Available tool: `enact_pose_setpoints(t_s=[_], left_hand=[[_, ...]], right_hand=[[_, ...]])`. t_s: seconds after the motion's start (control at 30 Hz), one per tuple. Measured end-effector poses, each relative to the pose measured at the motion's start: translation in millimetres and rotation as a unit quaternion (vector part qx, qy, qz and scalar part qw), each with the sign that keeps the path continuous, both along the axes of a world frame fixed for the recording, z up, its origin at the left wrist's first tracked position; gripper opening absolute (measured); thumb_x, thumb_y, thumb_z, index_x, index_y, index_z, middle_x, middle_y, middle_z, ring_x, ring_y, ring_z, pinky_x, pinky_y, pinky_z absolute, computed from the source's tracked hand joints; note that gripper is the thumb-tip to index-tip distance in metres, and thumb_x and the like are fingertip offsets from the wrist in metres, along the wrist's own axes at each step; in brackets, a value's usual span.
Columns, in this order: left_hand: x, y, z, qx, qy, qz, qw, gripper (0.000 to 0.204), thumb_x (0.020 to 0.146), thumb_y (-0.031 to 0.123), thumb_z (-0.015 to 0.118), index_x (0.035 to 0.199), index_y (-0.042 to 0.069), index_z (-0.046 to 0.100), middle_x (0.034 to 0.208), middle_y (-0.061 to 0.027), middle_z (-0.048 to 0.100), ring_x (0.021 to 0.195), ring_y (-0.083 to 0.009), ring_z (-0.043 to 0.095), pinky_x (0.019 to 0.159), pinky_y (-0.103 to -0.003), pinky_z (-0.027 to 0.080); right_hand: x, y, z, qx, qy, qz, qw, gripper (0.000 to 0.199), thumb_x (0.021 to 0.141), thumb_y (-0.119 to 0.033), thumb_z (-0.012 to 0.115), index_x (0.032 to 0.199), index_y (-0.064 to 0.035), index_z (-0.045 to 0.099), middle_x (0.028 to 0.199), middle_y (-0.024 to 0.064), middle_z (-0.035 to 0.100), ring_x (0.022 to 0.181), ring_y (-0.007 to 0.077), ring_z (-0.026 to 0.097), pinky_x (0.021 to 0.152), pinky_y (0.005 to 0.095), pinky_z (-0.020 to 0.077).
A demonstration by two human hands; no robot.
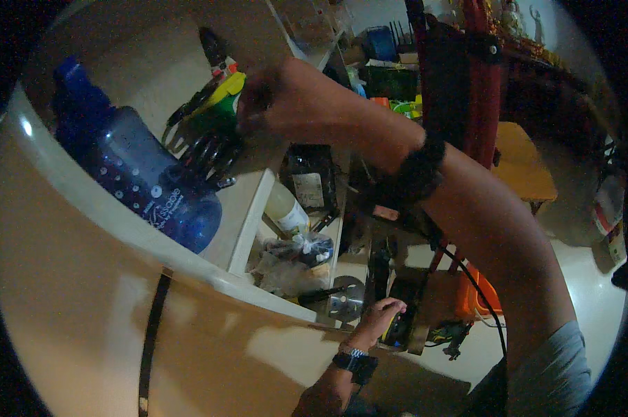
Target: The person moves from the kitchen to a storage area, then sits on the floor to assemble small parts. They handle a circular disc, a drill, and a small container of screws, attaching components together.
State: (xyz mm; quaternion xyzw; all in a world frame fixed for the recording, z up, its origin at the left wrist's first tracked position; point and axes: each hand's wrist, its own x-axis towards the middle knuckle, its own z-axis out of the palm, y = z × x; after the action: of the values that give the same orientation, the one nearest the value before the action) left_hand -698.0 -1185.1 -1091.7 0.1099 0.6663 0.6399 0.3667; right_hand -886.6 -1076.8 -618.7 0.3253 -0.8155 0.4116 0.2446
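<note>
My right arm crosses the view from the lower right. Its hand (267, 101) is at the upper left, against a bundle of black, green and yellow items (220, 115) on the shelf; blur and shadow hide its fingers. A translucent blue bottle (144, 177) with a dark blue top stands next to that bundle. Lower down, my left hand (376, 324) has its fingers curled at a dark, cluttered tray or drawer. Something with a yellow edge (392, 326) shows beside the palm, too hidden to name. A silvery round disc (346, 299) lies close to this hand.
Between the hands are a pale bottle (286, 208), a black box with a white label (310, 177) and knotted plastic bags (296, 257). The shelf's curved pale edge (98, 191) runs along the left. An orange container (477, 292) and a yellow stool (522, 163) stand at right.
</note>
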Motion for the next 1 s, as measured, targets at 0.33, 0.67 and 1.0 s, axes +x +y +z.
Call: enact_pose_setpoints(t_s=[0.33, 0.67, 1.0], left_hand=[[-8, 38, -22, -0.025, 0.045, -0.037, 0.998, 0.039, 0.119, 0.036, 0.066, 0.128, 0.001, 0.082, 0.120, -0.0077, 0.084, 0.116, -0.0196, 0.077, 0.104, -0.035, 0.058], [-7, 38, -17, -0.039, 0.056, -0.030, 0.997, 0.033, 0.118, 0.030, 0.069, 0.126, 0.002, 0.083, 0.120, -0.0067, 0.085, 0.114, -0.0178, 0.078, 0.103, -0.034, 0.060], [-2, 2, -6, -0.026, 0.073, -0.021, 0.997, 0.039, 0.116, 0.038, 0.072, 0.122, 0.001, 0.083, 0.113, -0.0073, 0.084, 0.108, -0.0177, 0.076, 0.098, -0.035, 0.058]], right_hand=[[45, 1, -32, 0.045, 0.022, 0.012, 0.999, 0.035, 0.086, -0.038, 0.087, 0.102, -0.0067, 0.091, 0.090, 0.0211, 0.084, 0.088, 0.0429, 0.084, 0.084, 0.0539, 0.0672], [23, -15, -13, -0.021, 0.046, -0.111, 0.992, 0.027, 0.090, -0.026, 0.088, 0.110, -0.0077, 0.090, 0.098, 0.0188, 0.086, 0.090, 0.0386, 0.083, 0.085, 0.0502, 0.0662], [-36, -63, 30, 0.064, 0.161, -0.050, 0.984, 0.048, 0.098, -0.029, 0.089, 0.143, -0.0131, 0.081, 0.124, 0.0202, 0.085, 0.103, 0.0347, 0.083, 0.097, 0.0471, 0.0667]])
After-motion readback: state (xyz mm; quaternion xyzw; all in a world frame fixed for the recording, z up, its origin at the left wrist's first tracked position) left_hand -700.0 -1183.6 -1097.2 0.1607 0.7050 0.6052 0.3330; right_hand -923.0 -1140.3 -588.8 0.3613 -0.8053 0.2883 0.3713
